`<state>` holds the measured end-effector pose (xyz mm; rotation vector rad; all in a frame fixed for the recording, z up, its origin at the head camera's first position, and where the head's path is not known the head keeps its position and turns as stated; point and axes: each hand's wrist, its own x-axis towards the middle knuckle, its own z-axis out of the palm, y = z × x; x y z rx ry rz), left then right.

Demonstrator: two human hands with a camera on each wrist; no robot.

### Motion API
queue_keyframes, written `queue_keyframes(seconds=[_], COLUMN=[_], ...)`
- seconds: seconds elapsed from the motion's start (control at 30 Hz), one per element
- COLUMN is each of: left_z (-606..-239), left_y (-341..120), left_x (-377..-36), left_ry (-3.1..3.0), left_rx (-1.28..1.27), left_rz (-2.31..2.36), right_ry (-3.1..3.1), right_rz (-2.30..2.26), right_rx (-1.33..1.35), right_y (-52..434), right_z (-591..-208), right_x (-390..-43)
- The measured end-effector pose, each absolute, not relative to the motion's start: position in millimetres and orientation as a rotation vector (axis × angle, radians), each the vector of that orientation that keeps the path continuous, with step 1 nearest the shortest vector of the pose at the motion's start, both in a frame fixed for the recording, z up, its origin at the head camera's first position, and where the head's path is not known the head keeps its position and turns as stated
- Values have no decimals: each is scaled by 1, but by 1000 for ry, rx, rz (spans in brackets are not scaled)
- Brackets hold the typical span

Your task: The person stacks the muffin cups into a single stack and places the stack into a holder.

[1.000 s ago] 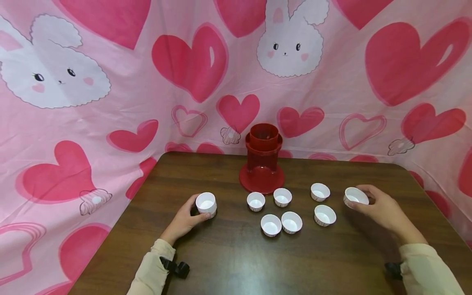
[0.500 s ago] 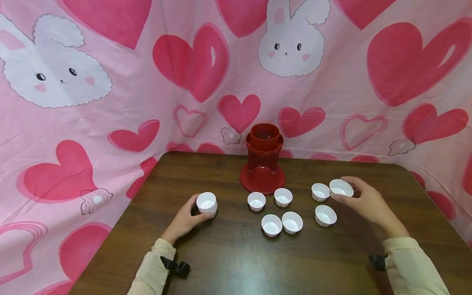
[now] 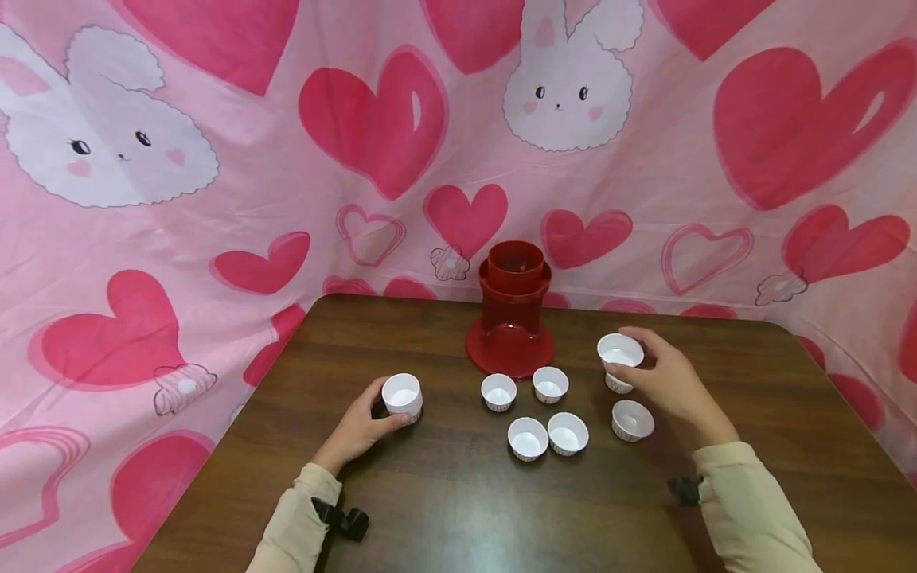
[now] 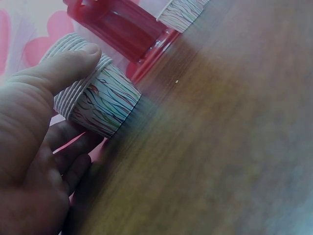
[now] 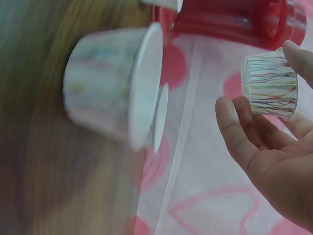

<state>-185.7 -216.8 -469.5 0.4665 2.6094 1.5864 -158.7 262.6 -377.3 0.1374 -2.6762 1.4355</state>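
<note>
A person's right hand (image 3: pixel 669 382) pinches a paper cup (image 3: pixel 619 350) above another cup (image 3: pixel 616 383) on the wooden table (image 3: pixel 458 493). The left hand (image 3: pixel 358 430) curls round a stack of cups (image 3: pixel 402 396) resting at the table's left. A red holder (image 3: pixel 511 318) stands behind five loose cups.

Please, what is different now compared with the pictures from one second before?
The right hand carried its paper cup from the table's right side leftward and away from the person; it now holds it lifted just above another cup. The left hand kept gripping its stack of cups in the same place. The five loose cups and the red holder did not move.
</note>
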Motion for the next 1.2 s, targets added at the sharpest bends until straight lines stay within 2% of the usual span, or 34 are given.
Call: queue_keyframes(seconds=[0.37,0.9,1.2], left_z=[-469,-471,-471], left_y=[-217,-217,-217], left_x=[-186,-185,-184], left_ry=[2581,2591,2596], left_rx=[453,486,499], left_rz=[1612,1623,1625], right_ry=[-2680,-2628,-2564], right_rz=[1402,1585,1589], right_rx=[261,400,559], right_y=[221,154,117], right_z=[-378,-373,-372], right_x=[-174,-187,-191])
